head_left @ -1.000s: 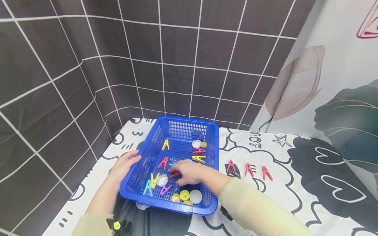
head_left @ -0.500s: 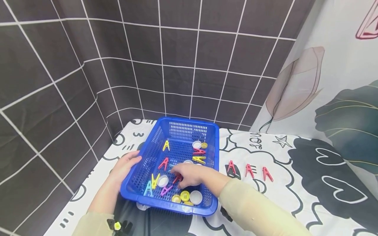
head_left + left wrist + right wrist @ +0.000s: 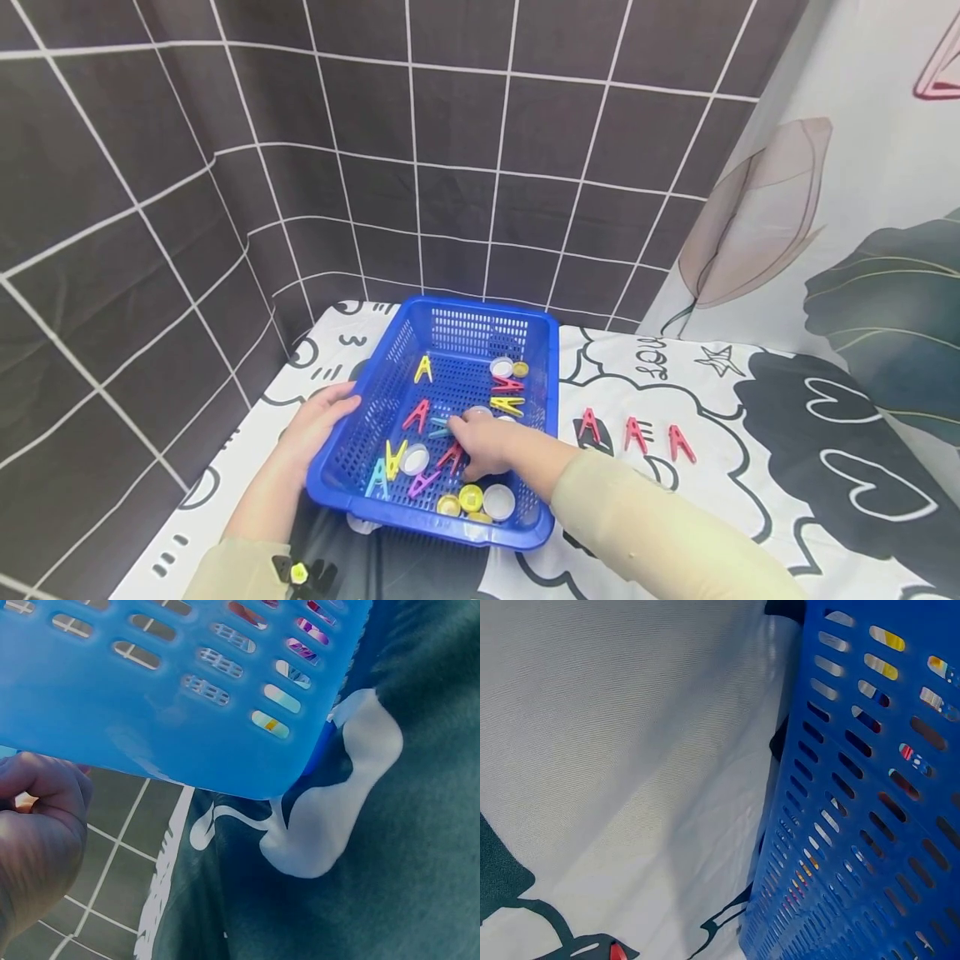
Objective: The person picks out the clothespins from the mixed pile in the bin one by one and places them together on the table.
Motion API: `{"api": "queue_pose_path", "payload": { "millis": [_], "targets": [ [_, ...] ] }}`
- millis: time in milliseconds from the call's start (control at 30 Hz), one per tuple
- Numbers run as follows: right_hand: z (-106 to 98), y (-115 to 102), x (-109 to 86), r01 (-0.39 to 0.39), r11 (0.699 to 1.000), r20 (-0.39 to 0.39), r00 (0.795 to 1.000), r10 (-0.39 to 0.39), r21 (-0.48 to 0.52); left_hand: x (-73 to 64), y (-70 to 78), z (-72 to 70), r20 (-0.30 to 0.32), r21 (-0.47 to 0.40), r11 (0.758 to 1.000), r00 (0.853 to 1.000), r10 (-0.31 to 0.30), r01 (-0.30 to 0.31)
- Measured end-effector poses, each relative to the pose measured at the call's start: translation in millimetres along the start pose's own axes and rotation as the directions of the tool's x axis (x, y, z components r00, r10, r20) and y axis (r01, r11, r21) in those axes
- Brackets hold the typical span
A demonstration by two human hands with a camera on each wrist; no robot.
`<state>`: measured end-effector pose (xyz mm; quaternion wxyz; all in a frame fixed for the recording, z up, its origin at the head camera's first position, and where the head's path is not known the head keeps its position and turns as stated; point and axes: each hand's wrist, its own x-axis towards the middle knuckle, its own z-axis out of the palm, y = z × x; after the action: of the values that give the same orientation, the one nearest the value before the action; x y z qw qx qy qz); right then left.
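My left hand [image 3: 317,427] grips the left rim of a blue plastic basket [image 3: 552,375]; its fingers show curled at the rim in the left wrist view. Inside the basket, my right hand [image 3: 487,443] reaches low, thumb and forefinger spread apart. A red clothespin [image 3: 451,457] lies just beside these fingers, and a teal clothespin [image 3: 439,428] is near the forefinger tip. Close by are a purple clothespin [image 3: 423,483], a white bottle cap [image 3: 414,459] and a yellow cap [image 3: 471,498]. My right palm hides part of the basket floor; the right wrist view shows only the basket's outer wall [image 3: 855,795].
To the basket's right, three red clothespins stand in a row, the middle one [image 3: 634,434] among them, on a black-and-white patterned cloth [image 3: 697,500]. More clothespins and caps lie around inside the basket. A dark gridded curtain [image 3: 450,192] rises behind.
The red clothespin under my right fingers has turned and shifted a little toward me. My right hand has drawn slightly right and away from it. The left hand stays on the rim.
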<state>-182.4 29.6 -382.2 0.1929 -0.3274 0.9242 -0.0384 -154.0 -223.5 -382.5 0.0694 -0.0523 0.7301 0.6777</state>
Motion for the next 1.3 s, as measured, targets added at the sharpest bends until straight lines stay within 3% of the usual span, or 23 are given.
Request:
{"api": "queue_pose_path", "payload": {
  "millis": [400,567,833,1000,1133,1300],
  "targets": [
    [3,-8,3.5,0.030,0.996,0.002,1.000,-0.030,-0.078,-1.6,-1.7,-2.3,-0.014,0.036,0.999,1.000,0.008,-0.007],
    [2,-11,3.0,0.022,0.996,-0.005,1.000,-0.022,-0.086,-1.9,-3.5,-1.7,-0.004,0.004,1.000,1.000,0.002,-0.002],
    [-6,-5,-1.6,0.087,0.992,-0.111,0.989,-0.096,-0.087,1.0,-4.6,-1.7,-0.016,0.020,1.000,1.000,0.014,-0.014],
    [-14,-2,-6.8,0.101,0.989,-0.124,0.986,-0.115,-0.111,0.0,-4.1,-1.9,-0.022,0.047,0.999,1.000,0.012,-0.011],
    [-22,2,-13.3,0.111,0.991,-0.143,0.982,-0.120,-0.074,-0.9,-3.3,-1.1,-0.029,0.074,0.997,1.000,0.010,-0.008],
    [-35,11,-26.7,0.160,0.987,-0.240,0.958,-0.159,-0.014,-0.8,-1.5,-0.3,-0.033,0.083,0.997,0.999,0.008,-0.005]
  ]
}}
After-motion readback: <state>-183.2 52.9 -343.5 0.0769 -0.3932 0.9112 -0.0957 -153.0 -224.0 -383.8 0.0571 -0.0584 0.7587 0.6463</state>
